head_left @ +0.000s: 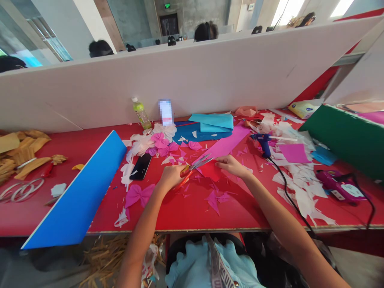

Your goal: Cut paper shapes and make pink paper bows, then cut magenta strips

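Note:
My left hand is closed round the orange and yellow handles of a pair of scissors. Their blades are parted and point right, towards my other hand. My right hand pinches the edge of a small bright red piece of paper, which blends into the red table beneath. Pink paper scraps lie below and around both hands. A long pink paper strip stretches away behind the blades. Pink paper petals lie to the left of my left wrist.
Upright blue and green boards flank the red table. A glue gun with a trailing cord lies at right, near a purple device. A black phone, a bottle and folded blue paper lie beyond.

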A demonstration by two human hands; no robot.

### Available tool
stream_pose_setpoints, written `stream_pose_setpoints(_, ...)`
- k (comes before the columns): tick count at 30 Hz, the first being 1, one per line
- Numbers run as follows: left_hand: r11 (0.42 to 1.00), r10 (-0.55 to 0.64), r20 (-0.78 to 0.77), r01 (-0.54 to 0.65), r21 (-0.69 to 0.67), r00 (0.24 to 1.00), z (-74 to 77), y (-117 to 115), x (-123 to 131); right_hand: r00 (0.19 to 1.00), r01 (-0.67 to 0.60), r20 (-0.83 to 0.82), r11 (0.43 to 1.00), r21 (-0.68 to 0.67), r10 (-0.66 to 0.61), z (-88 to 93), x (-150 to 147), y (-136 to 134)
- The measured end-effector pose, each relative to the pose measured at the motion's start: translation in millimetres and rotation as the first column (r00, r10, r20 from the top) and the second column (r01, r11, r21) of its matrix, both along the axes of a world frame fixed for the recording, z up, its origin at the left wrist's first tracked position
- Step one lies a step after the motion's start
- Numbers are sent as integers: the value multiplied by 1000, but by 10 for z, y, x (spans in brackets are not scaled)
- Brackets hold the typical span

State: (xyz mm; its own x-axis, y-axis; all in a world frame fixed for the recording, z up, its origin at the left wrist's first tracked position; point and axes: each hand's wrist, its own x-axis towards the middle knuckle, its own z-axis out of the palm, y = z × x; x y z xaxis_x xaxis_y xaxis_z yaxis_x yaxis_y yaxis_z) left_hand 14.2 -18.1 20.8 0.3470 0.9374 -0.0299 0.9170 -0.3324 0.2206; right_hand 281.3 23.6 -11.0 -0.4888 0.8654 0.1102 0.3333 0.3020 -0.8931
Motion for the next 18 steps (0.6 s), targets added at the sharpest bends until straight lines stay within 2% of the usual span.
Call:
stream_pose_setpoints(13, 1000, -11, -7, 10, -11, 1000, -3, 5, -13, 1000, 6, 29, 1000, 5, -6, -6, 7, 10)
stream_pose_setpoints(18, 998, -53, -3, 53, 25, 999, -37, 24, -34, 999, -6, 34, 1000, 2, 6, 1, 11, 12)
